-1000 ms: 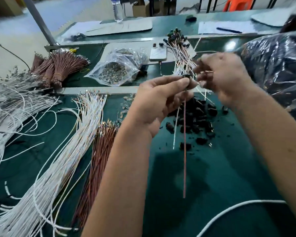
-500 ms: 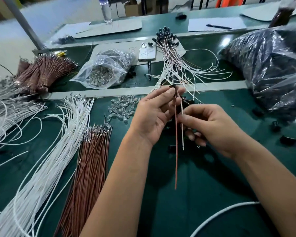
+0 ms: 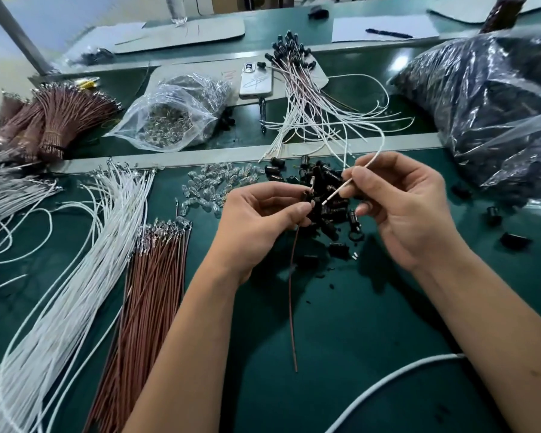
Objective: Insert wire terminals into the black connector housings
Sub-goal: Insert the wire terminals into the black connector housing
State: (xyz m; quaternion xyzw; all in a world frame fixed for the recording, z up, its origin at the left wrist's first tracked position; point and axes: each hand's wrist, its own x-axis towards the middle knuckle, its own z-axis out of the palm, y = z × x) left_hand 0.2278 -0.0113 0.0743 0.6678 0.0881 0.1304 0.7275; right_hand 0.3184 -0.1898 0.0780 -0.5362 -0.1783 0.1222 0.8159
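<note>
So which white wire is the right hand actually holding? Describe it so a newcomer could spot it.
Start at the pile of black housings mid-table. Just right of it, the right hand pinches one white wire. Unlike the bundled white wires lying flat at left, it is single, raised off the mat, and slants toward the left hand.

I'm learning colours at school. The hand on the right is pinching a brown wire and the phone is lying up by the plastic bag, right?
Not quite. In the head view the right hand pinches a white wire. The brown wire hangs from the left hand. The phone does lie by the plastic bag.
</note>
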